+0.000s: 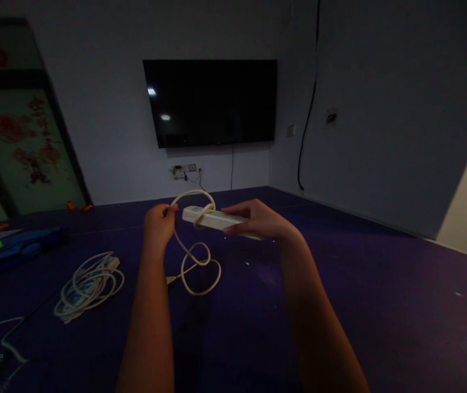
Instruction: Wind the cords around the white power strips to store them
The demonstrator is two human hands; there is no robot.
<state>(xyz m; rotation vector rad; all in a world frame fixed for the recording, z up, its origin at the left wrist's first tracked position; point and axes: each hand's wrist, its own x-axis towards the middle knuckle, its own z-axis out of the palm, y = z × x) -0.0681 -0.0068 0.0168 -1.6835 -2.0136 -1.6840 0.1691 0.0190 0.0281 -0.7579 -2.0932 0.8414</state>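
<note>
My right hand point(258, 219) grips a white power strip point(213, 219), held level in the air above a dark purple floor point(380, 305). Its cream cord point(195, 262) loops once around the strip's left end, arches up, and hangs down in curls to the floor. My left hand point(159, 222) is closed in a pinch on the cord just left of the strip. The cord's plug end lies near the floor below my left forearm.
A second coiled white cable point(88, 284) lies on the floor at the left. A blue object point(12, 248) sits at far left. A wall-mounted black television point(212, 102) hangs ahead with a wall socket point(186, 169) beneath it. A thin white wire point(4, 338) lies at bottom left.
</note>
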